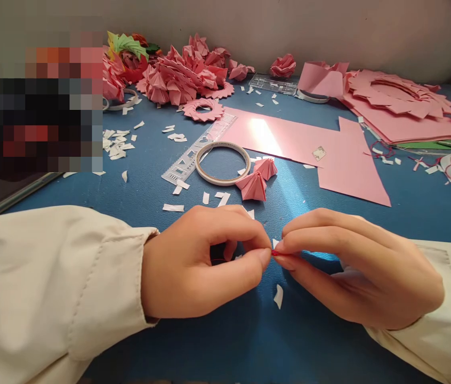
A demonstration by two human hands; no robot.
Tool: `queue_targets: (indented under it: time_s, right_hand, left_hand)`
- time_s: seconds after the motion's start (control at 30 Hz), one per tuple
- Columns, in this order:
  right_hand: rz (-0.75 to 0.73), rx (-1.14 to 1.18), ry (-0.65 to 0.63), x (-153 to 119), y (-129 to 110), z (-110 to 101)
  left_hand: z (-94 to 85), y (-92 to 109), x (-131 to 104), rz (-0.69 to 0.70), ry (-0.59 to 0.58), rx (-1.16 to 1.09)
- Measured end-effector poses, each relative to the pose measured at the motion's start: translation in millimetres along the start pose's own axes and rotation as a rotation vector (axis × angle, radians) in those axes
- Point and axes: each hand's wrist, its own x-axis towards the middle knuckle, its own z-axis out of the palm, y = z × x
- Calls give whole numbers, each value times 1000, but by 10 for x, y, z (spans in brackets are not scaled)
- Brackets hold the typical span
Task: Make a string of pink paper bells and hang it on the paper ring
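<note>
Between my two hands, low over the blue table, is a short bit of red thread (275, 253). My left hand (209, 256) pinches one end between thumb and forefinger. Thumb and fingertips of my right hand (353, 266) close on the other end, nearly touching the left. A thin red strand shows faintly through the gap in my left hand; most of the thread is hidden. Just beyond my hands sit two small folded pink paper pieces (252, 185), beside a roll of tape (223, 163). A white paper scrap (278, 296) lies on the near side.
A clear stencil ruler (197, 152) lies under the tape roll. Behind it is cut pink paper (285, 136). Pleated pink paper shapes (181, 74) pile up at the back, with a large pink ring (399, 93) at right. White scraps (117, 144) litter the blue table (225, 352).
</note>
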Motion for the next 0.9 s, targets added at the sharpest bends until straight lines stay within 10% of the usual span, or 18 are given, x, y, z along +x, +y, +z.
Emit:
queue_targets:
  time_s: [0.9]
  right_hand:
    - [20,168,-83,18,47,-9]
  left_hand:
    - [66,-28,-60,214,219,129]
